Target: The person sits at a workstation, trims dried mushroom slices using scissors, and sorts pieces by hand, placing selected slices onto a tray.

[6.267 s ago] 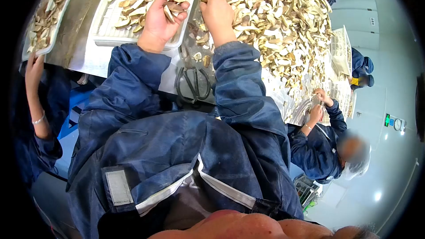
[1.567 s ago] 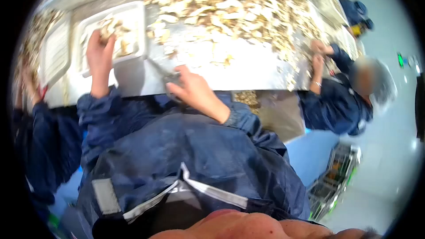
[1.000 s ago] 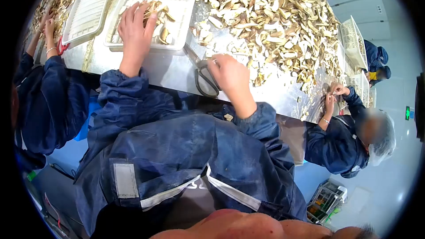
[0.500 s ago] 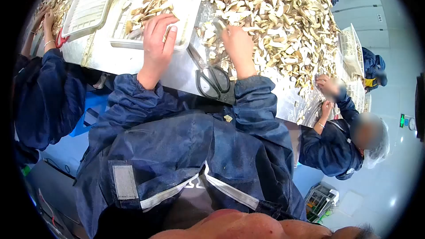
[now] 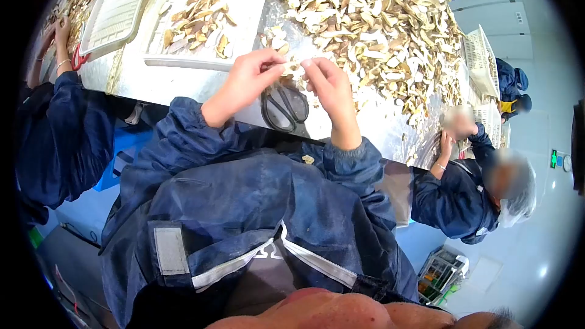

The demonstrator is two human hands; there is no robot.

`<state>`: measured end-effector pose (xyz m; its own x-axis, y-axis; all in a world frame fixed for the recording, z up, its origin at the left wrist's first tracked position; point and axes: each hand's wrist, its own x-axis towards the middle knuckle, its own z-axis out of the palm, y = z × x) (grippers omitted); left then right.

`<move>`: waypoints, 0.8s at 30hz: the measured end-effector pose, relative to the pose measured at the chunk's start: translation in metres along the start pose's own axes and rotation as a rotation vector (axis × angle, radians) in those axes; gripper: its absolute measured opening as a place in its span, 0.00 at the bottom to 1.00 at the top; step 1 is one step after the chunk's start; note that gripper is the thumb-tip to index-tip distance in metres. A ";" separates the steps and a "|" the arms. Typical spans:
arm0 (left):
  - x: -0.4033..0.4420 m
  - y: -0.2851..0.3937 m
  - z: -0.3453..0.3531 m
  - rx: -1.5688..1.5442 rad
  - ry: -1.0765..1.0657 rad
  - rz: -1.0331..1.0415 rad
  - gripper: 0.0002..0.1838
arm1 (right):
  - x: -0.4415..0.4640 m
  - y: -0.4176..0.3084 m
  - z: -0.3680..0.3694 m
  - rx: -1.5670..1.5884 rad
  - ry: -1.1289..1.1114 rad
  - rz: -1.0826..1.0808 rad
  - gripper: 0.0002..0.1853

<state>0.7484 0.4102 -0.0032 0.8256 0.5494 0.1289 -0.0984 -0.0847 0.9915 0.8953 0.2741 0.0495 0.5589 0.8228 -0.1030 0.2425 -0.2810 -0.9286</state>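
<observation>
My left hand [image 5: 244, 82] and my right hand [image 5: 332, 88] are close together over the table's near side. Fingers of both are pinched, with a small pale mushroom slice [image 5: 293, 65] between their tips; its outline is hard to make out. Black-handled scissors [image 5: 284, 109] lie just below the hands, partly covered by my left hand. To the left, a white plastic tray [image 5: 244, 0] holds mushroom slices [image 5: 198, 21]. A large heap of sliced mushrooms [image 5: 372, 30] spreads beyond and to the right of my right hand.
Another white tray [image 5: 119, 9] stands at the left, near red-handled scissors [image 5: 78, 59] and a co-worker's hands [image 5: 61, 33]. A second co-worker [image 5: 457, 198] works at the right edge of the metal table [image 5: 381, 134]. White baskets [image 5: 481, 61] stand beyond.
My left hand has left the tray and moved right. My right hand has drawn back from the heap, and both now meet above the scissors. The tray has shifted slightly left.
</observation>
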 end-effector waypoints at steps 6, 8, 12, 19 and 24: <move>-0.023 0.003 -0.017 -0.211 0.109 -0.299 0.08 | -0.063 0.009 0.022 -0.781 -0.053 -0.385 0.19; -0.026 0.003 -0.012 -0.238 0.122 -0.314 0.07 | -0.065 0.011 0.028 -0.845 -0.072 -0.388 0.24; -0.029 0.001 -0.011 -0.228 0.136 -0.320 0.07 | -0.051 0.015 0.033 -0.797 -0.122 -0.284 0.29; -0.032 -0.001 -0.024 -0.195 0.212 -0.308 0.08 | -0.053 0.012 0.002 -0.048 -0.247 0.113 0.32; -0.030 0.004 -0.015 -0.276 0.191 -0.324 0.10 | -0.079 0.014 -0.002 0.230 -0.156 0.193 0.35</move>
<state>0.7149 0.4058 -0.0025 0.7236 0.6565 -0.2132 -0.0181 0.3268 0.9449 0.8561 0.2037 0.0459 0.4450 0.8358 -0.3214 -0.0511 -0.3347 -0.9410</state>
